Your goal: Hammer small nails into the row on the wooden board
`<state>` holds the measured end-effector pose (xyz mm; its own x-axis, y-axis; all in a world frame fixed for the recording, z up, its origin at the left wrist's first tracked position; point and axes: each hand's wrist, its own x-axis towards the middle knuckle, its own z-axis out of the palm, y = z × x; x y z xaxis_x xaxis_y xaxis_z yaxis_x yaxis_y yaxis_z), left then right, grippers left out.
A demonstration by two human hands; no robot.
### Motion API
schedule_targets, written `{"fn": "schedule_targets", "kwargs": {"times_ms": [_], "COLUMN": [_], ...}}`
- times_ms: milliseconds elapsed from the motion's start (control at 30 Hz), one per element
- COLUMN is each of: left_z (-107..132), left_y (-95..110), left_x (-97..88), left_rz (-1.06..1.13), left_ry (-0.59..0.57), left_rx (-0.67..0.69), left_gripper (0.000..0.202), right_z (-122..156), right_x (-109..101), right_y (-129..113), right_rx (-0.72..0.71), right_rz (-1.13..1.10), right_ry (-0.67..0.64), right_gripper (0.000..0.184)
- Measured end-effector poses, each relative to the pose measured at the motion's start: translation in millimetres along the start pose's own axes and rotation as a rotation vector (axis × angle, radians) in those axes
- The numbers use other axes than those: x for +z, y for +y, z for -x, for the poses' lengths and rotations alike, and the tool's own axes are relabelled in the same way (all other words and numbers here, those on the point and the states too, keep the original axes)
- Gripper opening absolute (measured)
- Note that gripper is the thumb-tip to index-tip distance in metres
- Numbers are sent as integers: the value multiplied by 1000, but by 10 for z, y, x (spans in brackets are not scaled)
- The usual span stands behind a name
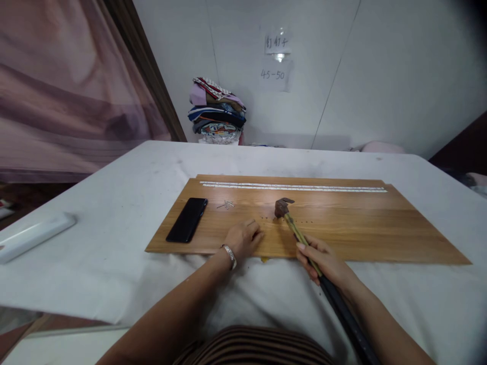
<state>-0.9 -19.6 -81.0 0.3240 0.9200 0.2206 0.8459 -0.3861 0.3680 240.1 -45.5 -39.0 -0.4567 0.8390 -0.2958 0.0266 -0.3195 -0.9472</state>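
A claw hammer [282, 207] with a rusty head and a wooden handle that is black toward its lower end is in my right hand [317, 258]. My fingers wrap around the handle partway along, and the head is over the wooden board [380, 218]. My left hand [242, 238] rests on the board near its front edge, fingers curled together; what they hold, if anything, is hidden. A row of small dark dots [306, 221] runs across the board near the hammer head. Several loose nails [227, 204] lie beyond my left hand.
A black phone [187, 220] lies on the board's left part. Two white measuring strips [292, 187] run along its back. The board rests on a white-covered table [125, 203]. A white rolled object [36, 235] is at left; folded clothes [218, 114] are stacked behind.
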Motion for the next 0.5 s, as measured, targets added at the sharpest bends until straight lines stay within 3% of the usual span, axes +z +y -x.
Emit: {"fn": "schedule_targets", "kwargs": {"times_ms": [500], "left_z": [18], "left_y": [1], "left_x": [2], "left_rz": [12], "left_ry": [-35], "left_rx": [-16], "left_gripper": [21], "right_z": [12], "right_x": [-10], "right_y": [-2], "right_rx": [25], "right_rz": [12], "right_ry": [-3], "right_gripper": [36]}}
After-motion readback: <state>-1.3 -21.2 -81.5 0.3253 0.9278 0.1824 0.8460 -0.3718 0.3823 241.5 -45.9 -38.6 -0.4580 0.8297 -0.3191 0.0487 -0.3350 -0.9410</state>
